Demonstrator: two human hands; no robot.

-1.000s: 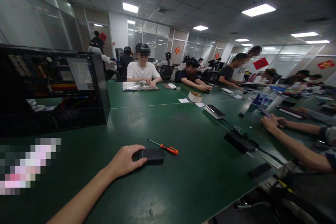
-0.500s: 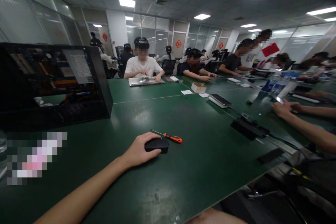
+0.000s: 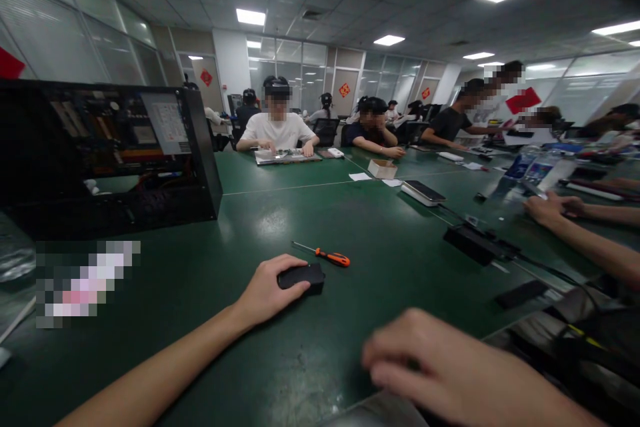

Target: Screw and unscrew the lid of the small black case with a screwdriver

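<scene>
My left hand (image 3: 267,290) reaches out over the green table (image 3: 350,227) and is wrapped round the near end of a small black box (image 3: 306,276) lying flat on it. Just beyond the box lies a screwdriver (image 3: 325,254) with an orange handle, apart from my fingers. My right hand (image 3: 440,367) is close to the camera at the bottom right, blurred, with fingers curled over the table's front edge; what it holds, if anything, I cannot make out.
An open black computer case (image 3: 110,160) stands at the left. A black power strip (image 3: 475,245) with cables lies at the right, near another person's forearms (image 3: 580,227). A phone on a white box (image 3: 423,192) and a small cardboard box (image 3: 383,168) lie further back. Several people sit round the table.
My right hand has come into view at the bottom right. My left hand stays on the black box, which has turned end-on since a second ago.
</scene>
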